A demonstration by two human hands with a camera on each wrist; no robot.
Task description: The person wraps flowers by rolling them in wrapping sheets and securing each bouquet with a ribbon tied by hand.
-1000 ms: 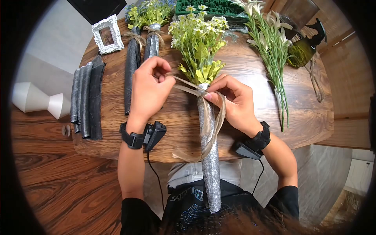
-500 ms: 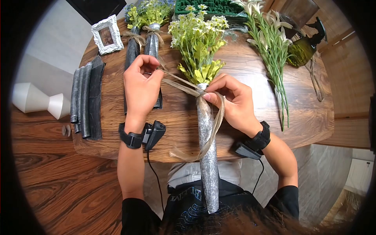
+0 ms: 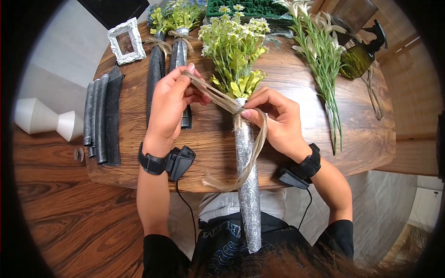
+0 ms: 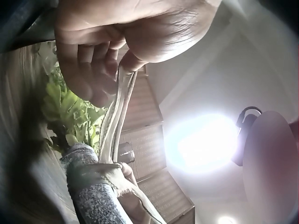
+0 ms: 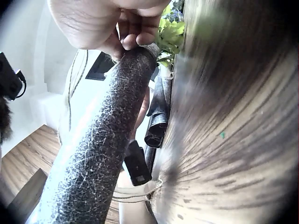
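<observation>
Left grip [image 3: 170, 104] and right grip [image 3: 280, 118] pinch tan ribbon [image 3: 226, 102], daisies [image 3: 234, 36] just beyond, apparently mid-tie, the next pull likely needing even tension.

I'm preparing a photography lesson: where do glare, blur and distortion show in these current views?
Head view: dark rounded border, apparent wide-angle bowing, pale glare on the tabletop left of the lily stems. Left wrist view: the bright light is blown out to white. Right wrist view: much of the tabletop smears into streaks, while the speckled wrapper shows clearer texture.
</observation>
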